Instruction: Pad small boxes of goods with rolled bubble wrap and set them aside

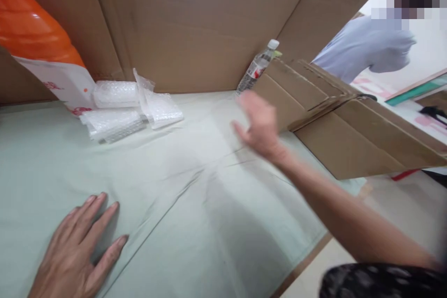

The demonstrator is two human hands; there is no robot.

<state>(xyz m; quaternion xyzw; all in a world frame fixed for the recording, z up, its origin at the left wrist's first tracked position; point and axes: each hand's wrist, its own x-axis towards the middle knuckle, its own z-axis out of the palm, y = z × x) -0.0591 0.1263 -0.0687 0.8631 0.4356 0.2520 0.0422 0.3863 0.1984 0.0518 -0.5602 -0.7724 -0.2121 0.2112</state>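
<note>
My left hand (77, 251) lies on the pale green cloth (167, 223) at the lower left, fingers and thumb spread, holding nothing. Over the right part of the cloth is my right hand (260, 123), blurred by motion. Its thumb stands apart from the fingers and nothing shows between them. Just beyond that hand, a clear plastic bottle (256, 69) with a white cap and a red and white label leans against the cardboard. Folded pieces of bubble wrap (120, 118) are at the back left, away from both hands.
Tall cardboard (195, 23) walls off the back. A low cardboard panel (363, 132) bounds the right side. An orange and white plastic bag (38, 32) bulges in at the left. Another person in a light blue garment (366, 49) is beyond the cardboard. Creases run across the cloth.
</note>
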